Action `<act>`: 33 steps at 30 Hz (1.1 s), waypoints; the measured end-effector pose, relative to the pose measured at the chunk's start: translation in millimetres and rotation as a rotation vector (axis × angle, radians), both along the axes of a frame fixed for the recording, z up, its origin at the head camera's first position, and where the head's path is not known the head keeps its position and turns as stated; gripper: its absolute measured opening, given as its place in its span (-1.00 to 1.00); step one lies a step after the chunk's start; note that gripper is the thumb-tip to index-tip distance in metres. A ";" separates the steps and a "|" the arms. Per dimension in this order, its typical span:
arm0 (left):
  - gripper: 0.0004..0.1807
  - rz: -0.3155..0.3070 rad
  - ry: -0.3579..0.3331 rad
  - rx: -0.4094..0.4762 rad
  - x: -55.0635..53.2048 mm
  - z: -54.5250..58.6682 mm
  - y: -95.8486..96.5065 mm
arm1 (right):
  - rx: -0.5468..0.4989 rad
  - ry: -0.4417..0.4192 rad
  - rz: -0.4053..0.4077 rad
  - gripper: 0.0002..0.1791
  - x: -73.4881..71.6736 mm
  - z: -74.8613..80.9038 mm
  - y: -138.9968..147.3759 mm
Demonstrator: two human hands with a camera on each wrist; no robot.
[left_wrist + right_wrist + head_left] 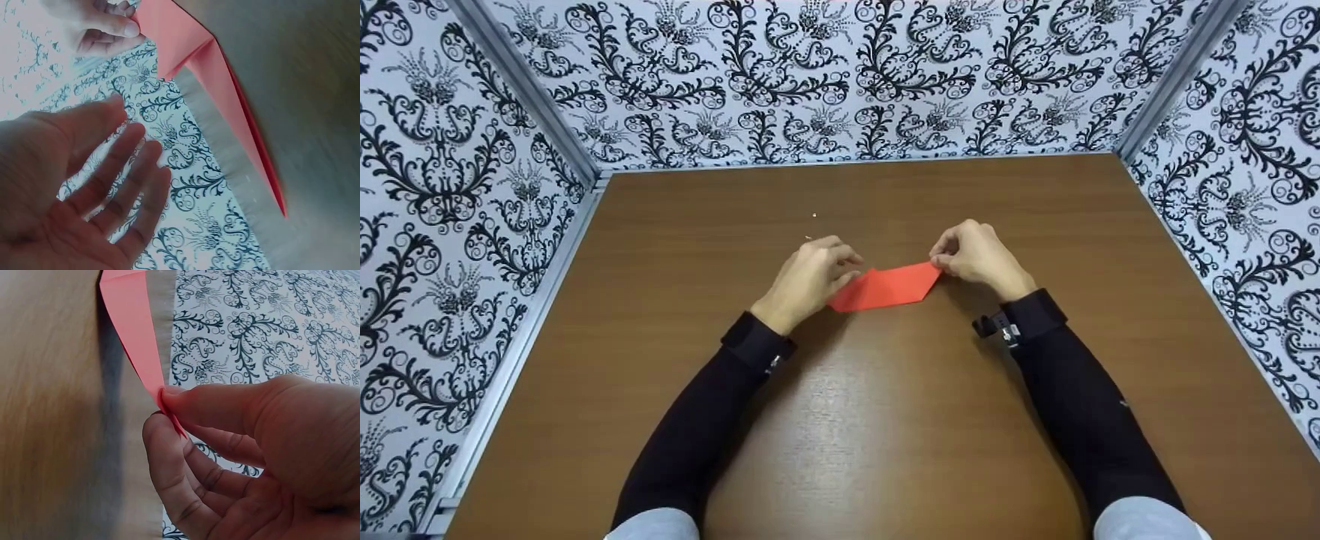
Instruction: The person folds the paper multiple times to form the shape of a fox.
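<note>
A folded sheet of red paper [889, 289] lies across the middle of the brown table, with slanted ends and layered folds. My right hand [979, 255] pinches its far right corner between thumb and index finger, as the right wrist view shows at the paper tip [160, 396]. On the other side is my left hand [810, 277], its fingers loosely extended and overlapping the paper's left end in the head view. The left wrist view shows that left hand [95, 180] apart from the red paper [225, 101], holding nothing. A narrow folded point extends toward the lower right there.
The wooden table [840, 420] is bounded at the back and sides by panels [780, 82] with a black-and-white floral pattern and grey metal frame posts. Tiny pale specks [814, 215] lie behind the left hand. Both wrists wear dark bands over black sleeves [682, 435].
</note>
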State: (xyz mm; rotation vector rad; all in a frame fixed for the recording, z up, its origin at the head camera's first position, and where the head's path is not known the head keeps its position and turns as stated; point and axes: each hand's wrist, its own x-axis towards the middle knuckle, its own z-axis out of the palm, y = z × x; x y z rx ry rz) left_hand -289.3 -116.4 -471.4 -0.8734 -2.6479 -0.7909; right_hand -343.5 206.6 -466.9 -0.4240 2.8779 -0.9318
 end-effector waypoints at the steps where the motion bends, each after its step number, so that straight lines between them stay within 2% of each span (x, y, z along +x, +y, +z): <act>1: -0.83 -0.031 0.018 -0.010 1.0 -0.3 1.8 | 0.005 0.001 -0.002 -0.90 -0.1 -1.0 -0.4; 5: -0.88 -0.126 0.066 -0.074 3.9 -4.9 8.7 | 0.029 0.008 -0.007 -0.92 -0.2 -4.2 -1.9; 11: -0.93 -0.177 0.073 -0.188 6.5 -13.5 16.0 | 0.030 0.008 0.002 -0.93 0.3 -6.2 -1.2; 13: -0.94 -0.180 0.061 -0.215 7.2 -14.9 16.9 | 0.014 0.011 0.016 -0.95 0.4 -6.1 -0.1; 14: -0.94 -0.178 0.052 -0.225 7.7 -15.3 17.1 | -0.022 0.019 0.040 -0.94 -7.4 -15.7 5.5; 20: -0.89 -0.144 -0.014 -0.248 7.8 -16.7 16.5 | -0.020 0.027 0.049 -0.93 -6.5 -14.9 4.8; 21: -0.89 -0.143 -0.023 -0.246 7.3 -17.1 16.6 | 0.018 0.022 0.025 -0.95 1.1 -5.7 -0.8; 28: -0.90 -0.154 -0.033 -0.234 5.4 -18.9 16.2 | 0.039 0.021 0.002 -0.93 -0.2 -5.6 -0.9; 33: -0.90 -0.163 -0.032 -0.223 5.2 -18.9 15.9 | 0.037 0.025 -0.018 -0.91 -0.1 0.9 3.2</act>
